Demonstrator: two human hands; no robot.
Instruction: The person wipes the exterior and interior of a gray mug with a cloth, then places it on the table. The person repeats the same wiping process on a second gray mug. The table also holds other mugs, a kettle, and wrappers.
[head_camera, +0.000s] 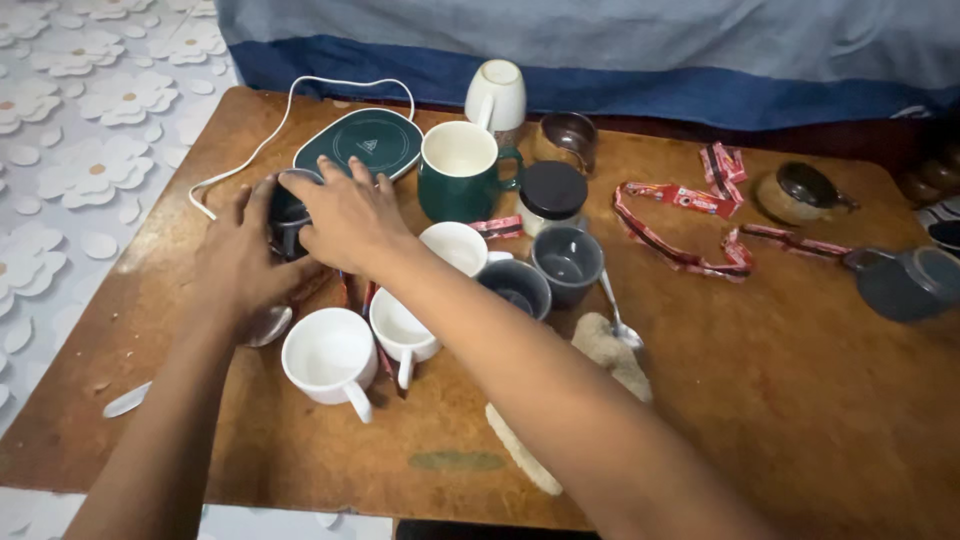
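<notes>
Both my hands close around a dark cup at the left of a wooden table. My left hand cups its left side; my right hand lies over its top and right side. Just behind the cup lies a dark green warming pad with a white cable. Two white mugs stand close below my hands, and a third white cup sits by my right wrist. A metal spoon lies under my left hand.
A green mug, a dark-lidded jar, two grey cups, an upturned white mug and a brown cup crowd the middle. Red sachet strips lie to the right, with a brown pot and grey mug. A cloth lies under my right forearm.
</notes>
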